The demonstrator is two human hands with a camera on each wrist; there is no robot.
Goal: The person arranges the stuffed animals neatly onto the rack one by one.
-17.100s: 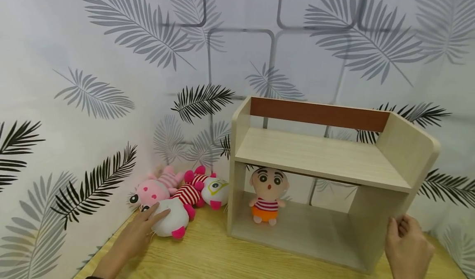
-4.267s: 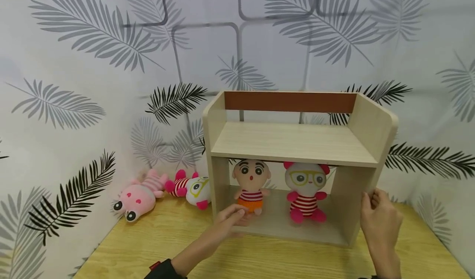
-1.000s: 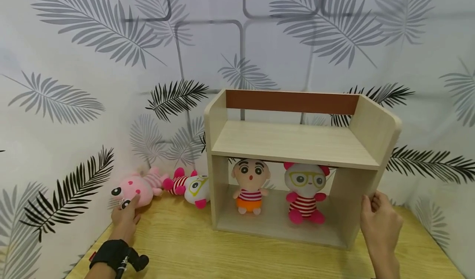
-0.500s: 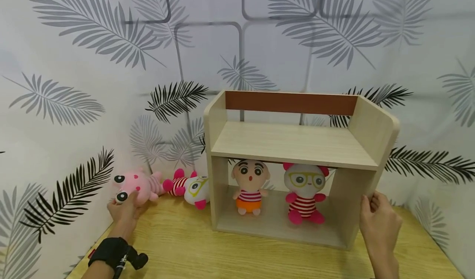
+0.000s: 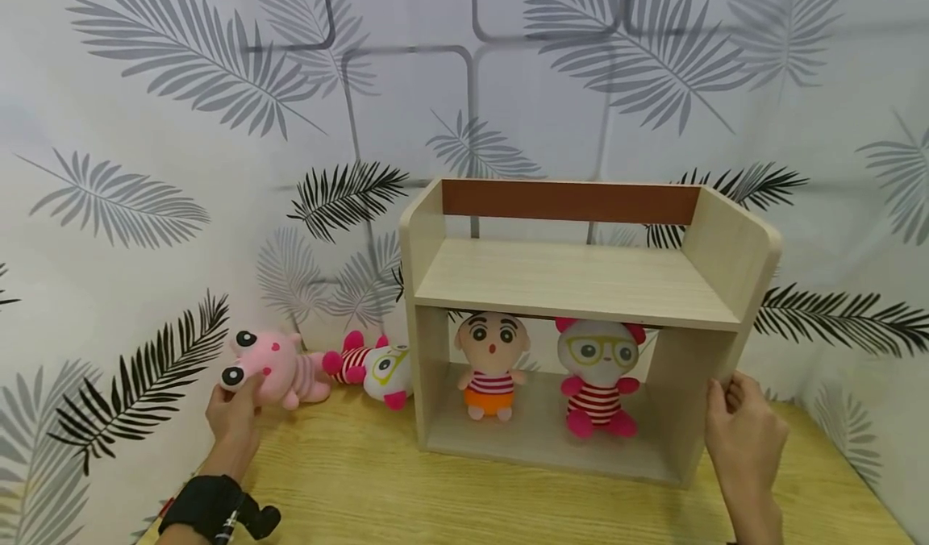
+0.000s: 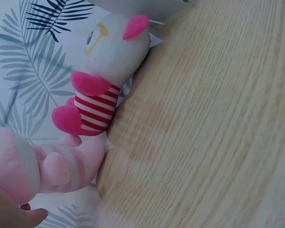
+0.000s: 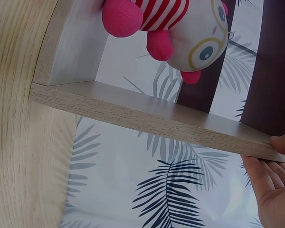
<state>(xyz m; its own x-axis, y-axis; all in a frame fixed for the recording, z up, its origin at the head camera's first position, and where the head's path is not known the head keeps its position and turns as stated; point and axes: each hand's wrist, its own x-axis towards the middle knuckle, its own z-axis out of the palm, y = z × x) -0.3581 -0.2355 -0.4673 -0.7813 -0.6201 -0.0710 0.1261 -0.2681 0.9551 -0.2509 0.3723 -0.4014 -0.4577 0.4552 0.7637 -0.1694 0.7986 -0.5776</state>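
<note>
At the left of the head view, my left hand (image 5: 234, 422) grips the pink plush toy (image 5: 272, 368) by its head, with big black-and-white eyes and a striped body. The toy's head is raised and its feet are close to the table. In the left wrist view its striped body (image 6: 61, 166) nearly meets the feet of a panda plush (image 6: 118, 50) lying on its side. My right hand (image 5: 746, 436) holds the front edge of the right side panel of the wooden shelf (image 5: 581, 275), thumb on one face and fingers on the other in the right wrist view.
Inside the shelf's lower compartment sit a boy doll (image 5: 489, 368) in orange shorts and a panda plush with yellow glasses (image 5: 598, 376). The lying panda is against the shelf's left side. A wood-grain table (image 5: 348, 480) spreads in front; a leaf-print curtain (image 5: 218, 206) hangs behind.
Since the oldest frame, one panda plush has gone from the pile into the shelf's right side. Over the last second my left hand has taken hold of the pink plush and raised its head.
</note>
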